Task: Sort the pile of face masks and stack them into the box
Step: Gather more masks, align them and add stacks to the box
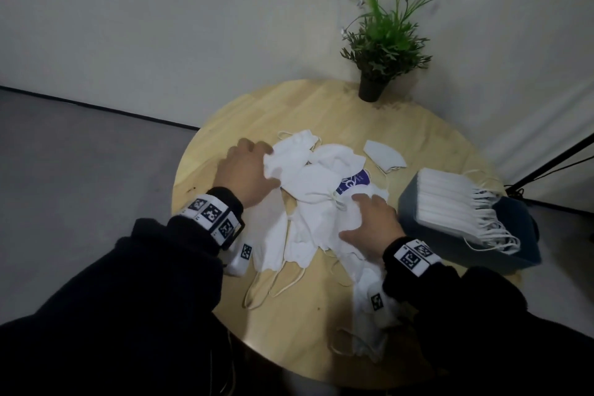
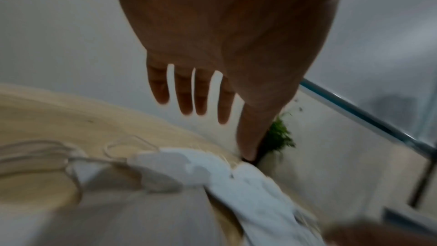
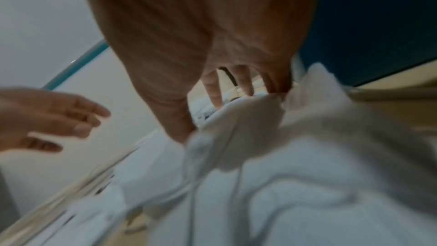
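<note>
Face masks (image 1: pixel 316 202) lie in a loose white pile at the middle of the round wooden bench (image 1: pixel 427 138), their ear loops trailing toward six o'clock. One mask (image 1: pixel 384 156) lies apart from the pile at about one o'clock, and something with a dark blue printed patch (image 1: pixel 355 182) shows among the white; its lettering is too blurred to read. At three o'clock stands the box (image 1: pixel 414 215), dark blue, with a stack of masks (image 1: pixel 450 206) in it whose loops hang over its near rim. Part of the pile is hidden under both forearms, and the nearest masks are cut off by the right sleeve (image 1: pixel 482 315).

The left hand (image 1: pixel 247 170) sits at the pile's nine o'clock edge. The left-wrist view shows its fingers (image 2: pixel 187 93) straight and slightly spread above the bench, the thumb reaching down to the top of a mask (image 2: pixel 189 164); it grips nothing that can be seen.

The right hand (image 1: pixel 374 222) lies palm-down on the pile's four o'clock side, just beside the box. In the blurred right-wrist view its fingers (image 3: pixel 214 91) point down into the white cloth (image 3: pixel 248 122), and it seems to press rather than pinch, though whether any fold is caught cannot be told.

A potted plant (image 1: pixel 384 38) stands at the bench's twelve o'clock rim against the wall.
</note>
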